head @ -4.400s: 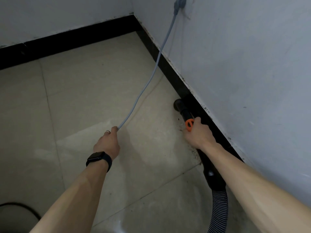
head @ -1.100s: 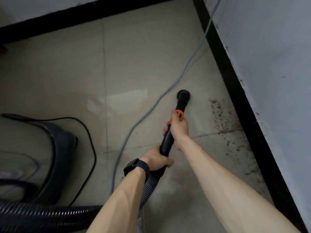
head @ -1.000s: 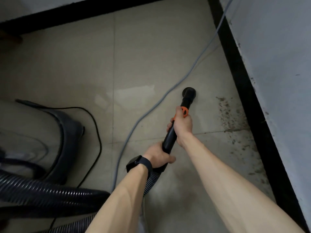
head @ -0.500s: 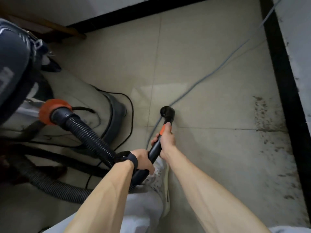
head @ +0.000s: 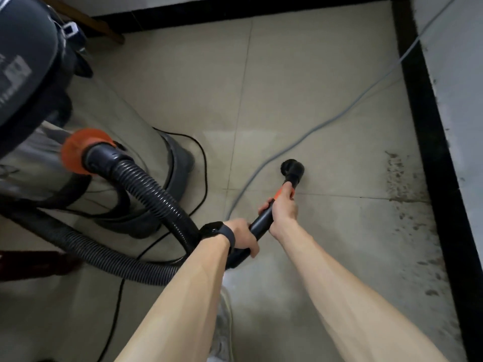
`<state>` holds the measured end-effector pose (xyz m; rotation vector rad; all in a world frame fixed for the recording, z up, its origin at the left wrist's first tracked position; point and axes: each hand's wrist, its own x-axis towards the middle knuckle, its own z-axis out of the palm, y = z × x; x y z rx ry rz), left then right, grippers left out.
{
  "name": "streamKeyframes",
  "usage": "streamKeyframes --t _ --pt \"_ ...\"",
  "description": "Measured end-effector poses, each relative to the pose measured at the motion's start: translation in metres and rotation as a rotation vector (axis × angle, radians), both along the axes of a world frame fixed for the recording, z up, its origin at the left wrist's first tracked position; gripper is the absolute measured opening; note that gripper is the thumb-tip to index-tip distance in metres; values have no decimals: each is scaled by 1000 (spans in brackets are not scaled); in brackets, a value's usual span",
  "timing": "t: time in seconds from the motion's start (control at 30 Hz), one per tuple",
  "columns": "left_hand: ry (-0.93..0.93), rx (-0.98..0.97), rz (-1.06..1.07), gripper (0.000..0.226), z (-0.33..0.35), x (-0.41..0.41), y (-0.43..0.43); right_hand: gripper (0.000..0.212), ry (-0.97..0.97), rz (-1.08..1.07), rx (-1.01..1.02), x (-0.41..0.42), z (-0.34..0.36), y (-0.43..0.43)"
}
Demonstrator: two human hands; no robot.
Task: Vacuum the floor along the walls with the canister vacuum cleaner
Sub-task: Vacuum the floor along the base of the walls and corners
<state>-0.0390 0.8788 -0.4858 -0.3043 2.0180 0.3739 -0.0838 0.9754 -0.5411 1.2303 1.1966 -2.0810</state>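
Note:
The canister vacuum cleaner (head: 28,82), dark grey on top with a steel drum, stands at the left. Its black ribbed hose (head: 146,189) leaves an orange port (head: 78,150) and loops to the black wand (head: 261,220). My left hand (head: 243,236), with a dark watch on the wrist, grips the wand's lower end. My right hand (head: 283,207) grips it higher up, by an orange collar. The round nozzle (head: 292,167) points down at the tiled floor (head: 300,82), well away from the black skirting (head: 428,142) on the right.
A grey cable (head: 326,124) runs across the tiles from the right wall past the nozzle. A thin black cord (head: 203,163) curls round the canister's base. Dirt specks (head: 400,176) lie along the right skirting. A wooden bar (head: 104,31) leans at the back left corner.
The view has swung left and back, bringing the canister and its hose into sight. My left hand let go of the grey cable and took the wand. The nozzle left the right skirting.

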Motion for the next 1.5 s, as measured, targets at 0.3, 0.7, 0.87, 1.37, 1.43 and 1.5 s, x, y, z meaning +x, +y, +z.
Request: streamKeyframes --t 0.3,0.7,0.87,1.37,1.43,1.5 --pt "-274 28 -236 59 -46 29 16 50 -52 28 73 70 -29 19" --pt "-238 -237 -353 49 -33 141 -78 49 -155 69 -35 183 -18 -76" --pt "-339 -269 -411 56 -17 161 -93 49 -205 151 -135 207 -5 -97" --pt "-53 8 -276 52 -40 92 13 48 -125 -67 165 121 -18 17" --pt "-22 62 -236 50 -49 90 38 52 -111 -47 238 113 -22 38" --pt "10 119 -200 47 -56 86 61 54 -99 5 327 103 -24 58"
